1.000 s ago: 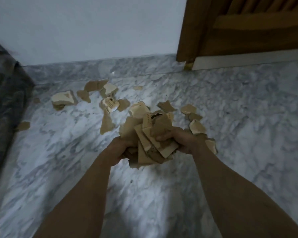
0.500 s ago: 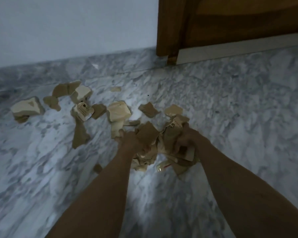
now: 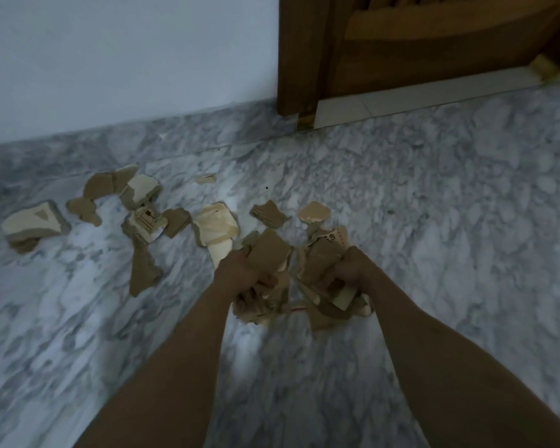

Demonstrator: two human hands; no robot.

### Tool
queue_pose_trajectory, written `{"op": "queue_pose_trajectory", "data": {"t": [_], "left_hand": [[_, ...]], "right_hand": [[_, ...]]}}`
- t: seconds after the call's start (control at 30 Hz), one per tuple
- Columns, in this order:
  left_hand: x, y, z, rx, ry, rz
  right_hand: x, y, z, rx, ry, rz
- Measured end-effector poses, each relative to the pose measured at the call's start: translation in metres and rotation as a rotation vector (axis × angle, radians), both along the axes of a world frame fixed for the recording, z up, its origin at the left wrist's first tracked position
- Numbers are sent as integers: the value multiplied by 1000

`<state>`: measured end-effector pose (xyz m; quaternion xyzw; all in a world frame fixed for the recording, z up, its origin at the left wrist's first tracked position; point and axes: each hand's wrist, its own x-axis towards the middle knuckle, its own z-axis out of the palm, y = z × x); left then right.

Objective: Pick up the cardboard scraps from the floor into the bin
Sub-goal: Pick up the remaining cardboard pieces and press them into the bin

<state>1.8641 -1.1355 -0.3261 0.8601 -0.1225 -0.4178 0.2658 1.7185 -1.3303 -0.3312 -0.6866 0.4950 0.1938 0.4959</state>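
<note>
A bundle of torn brown cardboard scraps (image 3: 299, 279) is pressed between my two hands at the middle of the view. My left hand (image 3: 240, 274) grips its left side and my right hand (image 3: 349, 273) grips its right side. Several more scraps lie loose on the grey marble floor (image 3: 434, 221) beyond and to the left: a pale taped piece (image 3: 215, 226), a long brown strip (image 3: 143, 270), a printed piece (image 3: 144, 221) and a large pale one (image 3: 33, 221) at the far left. No bin is in view.
A white wall (image 3: 126, 59) with a marble skirting runs along the back. A brown wooden door and frame (image 3: 401, 43) stand at the upper right above a pale threshold (image 3: 417, 95).
The view has swung right, losing the dark object at the left. My hands have squeezed the bundle tighter and lower; some scraps that were in the pile now lie on the floor.
</note>
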Motion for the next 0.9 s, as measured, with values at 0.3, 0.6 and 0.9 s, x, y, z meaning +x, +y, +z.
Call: {"op": "queue_pose_trajectory", "data": {"t": [0.3,0.6,0.9], "left_hand": [[49,-1,23,-106,-13,106],[85,-4,-2,360,-213,-319],[78,6,-12,326,-331,-322]], "right_hand": [[-45,-57,65,105,-381,-427],[-58,1,4,-110,90,294],[-55,7,-8,-260,242,407]]}}
